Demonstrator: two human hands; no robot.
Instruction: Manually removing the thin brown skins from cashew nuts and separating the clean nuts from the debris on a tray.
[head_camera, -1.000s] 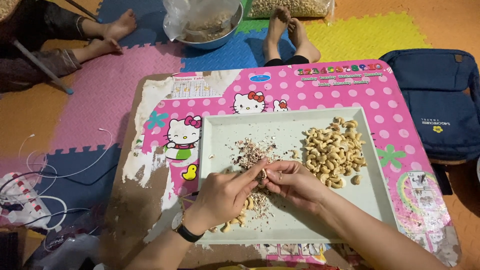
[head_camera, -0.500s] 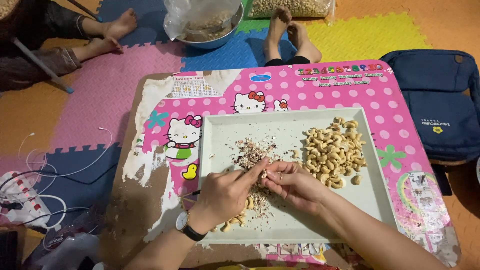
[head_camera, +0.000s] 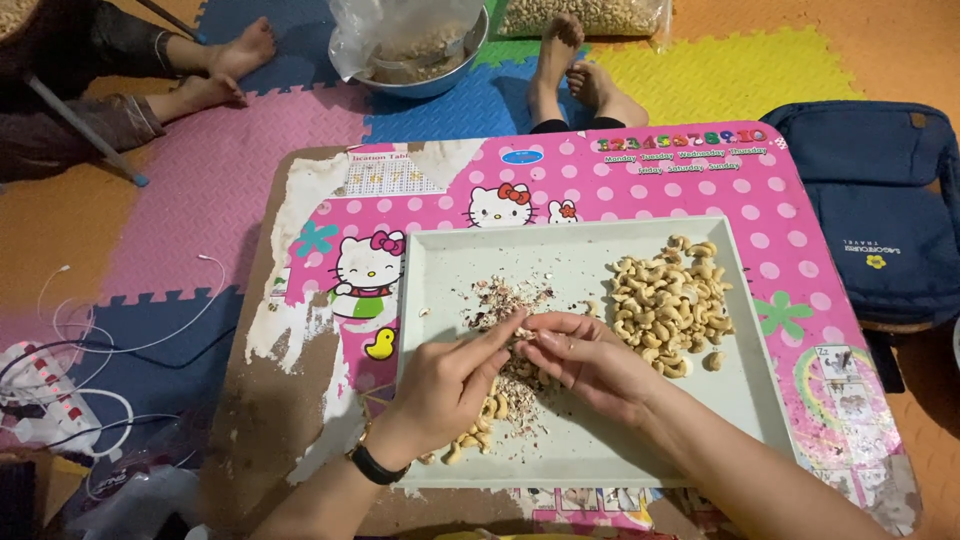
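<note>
Both hands, left (head_camera: 440, 385) and right (head_camera: 590, 362), fingers pinching 1 cashew (head_camera: 522, 335) over tray (head_camera: 560, 250); husks (head_camera: 500, 300) at 12, cashew pile (head_camera: 668, 300) at 3.

Both forearms are bare, with no sleeves in view. The left hand (head_camera: 445, 385) has a black watch strap (head_camera: 377, 465) round its wrist. The right hand (head_camera: 590, 362) and its wrist carry nothing visible.
</note>
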